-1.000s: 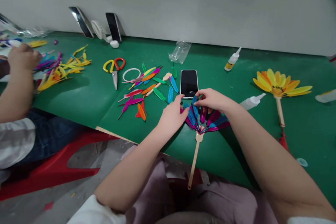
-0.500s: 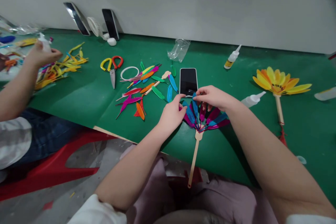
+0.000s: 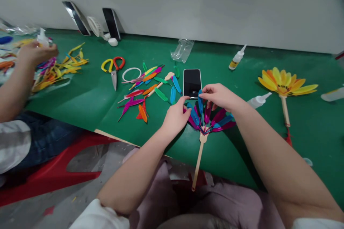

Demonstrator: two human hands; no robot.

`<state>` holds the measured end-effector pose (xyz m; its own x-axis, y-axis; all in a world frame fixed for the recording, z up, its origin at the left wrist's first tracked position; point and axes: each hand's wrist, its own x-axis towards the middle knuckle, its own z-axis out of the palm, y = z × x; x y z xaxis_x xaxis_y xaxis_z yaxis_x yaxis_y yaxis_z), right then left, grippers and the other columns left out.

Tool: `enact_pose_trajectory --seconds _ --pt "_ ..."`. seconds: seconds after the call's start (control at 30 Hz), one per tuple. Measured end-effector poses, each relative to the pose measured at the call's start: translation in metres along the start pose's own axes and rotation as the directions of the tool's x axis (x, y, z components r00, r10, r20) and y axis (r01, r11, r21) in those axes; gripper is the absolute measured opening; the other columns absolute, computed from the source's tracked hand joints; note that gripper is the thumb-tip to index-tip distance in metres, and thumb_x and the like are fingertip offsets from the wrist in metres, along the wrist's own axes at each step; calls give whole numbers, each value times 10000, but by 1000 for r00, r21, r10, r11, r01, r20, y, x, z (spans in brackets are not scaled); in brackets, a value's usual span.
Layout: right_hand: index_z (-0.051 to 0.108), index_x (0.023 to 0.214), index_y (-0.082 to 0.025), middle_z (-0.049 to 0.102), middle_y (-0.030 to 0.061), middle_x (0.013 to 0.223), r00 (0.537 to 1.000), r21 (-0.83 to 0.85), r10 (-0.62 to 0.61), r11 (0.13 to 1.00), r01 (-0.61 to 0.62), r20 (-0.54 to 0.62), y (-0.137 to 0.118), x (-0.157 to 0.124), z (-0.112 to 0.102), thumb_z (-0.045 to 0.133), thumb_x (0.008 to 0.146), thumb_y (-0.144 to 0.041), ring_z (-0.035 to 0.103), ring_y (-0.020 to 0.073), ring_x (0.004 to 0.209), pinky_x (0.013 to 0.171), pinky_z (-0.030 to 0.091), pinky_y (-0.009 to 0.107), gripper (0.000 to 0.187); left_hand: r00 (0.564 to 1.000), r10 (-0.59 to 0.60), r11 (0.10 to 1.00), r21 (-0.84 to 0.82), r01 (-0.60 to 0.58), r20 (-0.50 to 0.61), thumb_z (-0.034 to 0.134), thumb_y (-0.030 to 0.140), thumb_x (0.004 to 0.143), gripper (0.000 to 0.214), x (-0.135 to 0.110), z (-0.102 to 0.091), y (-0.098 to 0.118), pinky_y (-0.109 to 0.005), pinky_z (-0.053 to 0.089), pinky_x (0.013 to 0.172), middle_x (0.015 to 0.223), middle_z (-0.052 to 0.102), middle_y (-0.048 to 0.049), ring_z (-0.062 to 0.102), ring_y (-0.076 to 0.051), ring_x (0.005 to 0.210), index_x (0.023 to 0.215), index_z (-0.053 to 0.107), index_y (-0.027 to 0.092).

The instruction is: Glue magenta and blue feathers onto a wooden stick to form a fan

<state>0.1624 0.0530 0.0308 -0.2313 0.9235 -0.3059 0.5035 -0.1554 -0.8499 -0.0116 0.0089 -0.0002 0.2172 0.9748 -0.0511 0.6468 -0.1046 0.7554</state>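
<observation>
A fan of blue and magenta feathers [image 3: 219, 116] spreads from a pale wooden handle [image 3: 198, 164] that juts past the table's near edge. My right hand [image 3: 219, 96] pinches the upper part of a blue feather [image 3: 200, 103] standing near the fan's middle. At the fan's left side, my left hand [image 3: 176, 116] has its thumb against the outermost feathers; its index finger stretches toward the phone's lower edge. Its other fingers are mostly hidden, but they seem closed on the feather tips. A smartphone [image 3: 192, 80] lies flat just beyond both hands.
Loose coloured feathers [image 3: 131, 102], scissors [image 3: 114, 75] and a white ring [image 3: 131, 74] lie leftward. Glue bottles [image 3: 237, 58] and a yellow feather fan [image 3: 285, 82] stand or lie rightward. A co-worker's hand [image 3: 36, 53] holds a white-tipped bottle at far left.
My right hand has lifted very slightly, still at the blue feather; my left hand stays put. The co-worker's hand has shifted a little left. The whole view has moved slightly.
</observation>
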Motion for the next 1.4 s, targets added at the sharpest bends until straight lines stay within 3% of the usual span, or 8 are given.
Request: enact_pose_trajectory --seconds 0.1,0.17,0.3,0.43,0.57,0.77,1.07,1.4 --pt "530 756 -193 583 18 655 987 10 -66 998 68 -146 -13 -16 -8 564 746 -346 545 97 471 370 422 201 156 1000 18 1000 20 -18 -5 465 256 802 358 -1 -1 1 -231 446 599 670 560 33 556 -104 585 1158 439 235" --pt "539 798 -201 590 26 700 953 54 -87 993 108 -291 -18 -33 -14 548 757 -364 550 96 506 391 425 201 169 999 30 998 61 -29 -17 455 267 809 358 -3 -2 2 -235 442 609 685 571 27 560 -110 606 1165 433 228" --pt "522 828 -208 584 27 726 871 235 28 967 101 -490 -5 -67 -15 561 739 -371 552 98 522 376 408 193 189 989 85 975 215 -59 -117 439 265 819 362 -11 -6 6 -248 435 634 804 589 -8 562 -127 673 1177 431 210" --pt "531 759 -185 557 8 669 891 335 174 942 -27 -420 23 -77 -8 591 708 -339 529 86 484 347 398 179 173 967 169 939 328 -100 -189 421 263 830 317 -29 -9 11 -239 420 629 919 566 -23 552 -123 710 1139 476 222" --pt "536 737 -171 562 5 671 902 348 216 934 -80 -373 33 -69 -7 571 722 -307 518 72 450 336 401 175 142 948 219 921 370 -123 -230 423 270 834 252 -53 -5 14 -212 400 597 957 543 -24 543 -107 719 1051 542 220" --pt "532 718 -168 568 3 640 890 358 223 931 -73 -398 37 -62 -4 563 724 -293 509 68 422 323 399 170 128 947 301 912 325 -250 -117 420 230 836 211 -75 11 11 -214 404 695 863 561 -10 536 -113 786 977 576 224" --pt "538 693 -166 573 2 603 880 361 231 930 -74 -416 45 -61 -2 576 711 -264 500 74 392 299 400 178 107 959 283 906 333 -262 -15 393 253 851 228 -79 15 13 -223 407 686 818 574 -13 538 -124 778 968 588 228" --pt "545 701 -161 576 4 613 884 321 219 943 -83 -414 49 -63 -5 573 719 -265 512 76 413 297 405 171 110 922 369 815 437 -382 117 386 263 853 224 -92 27 12 -252 383 621 708 569 4 525 -142 716 942 586 221"
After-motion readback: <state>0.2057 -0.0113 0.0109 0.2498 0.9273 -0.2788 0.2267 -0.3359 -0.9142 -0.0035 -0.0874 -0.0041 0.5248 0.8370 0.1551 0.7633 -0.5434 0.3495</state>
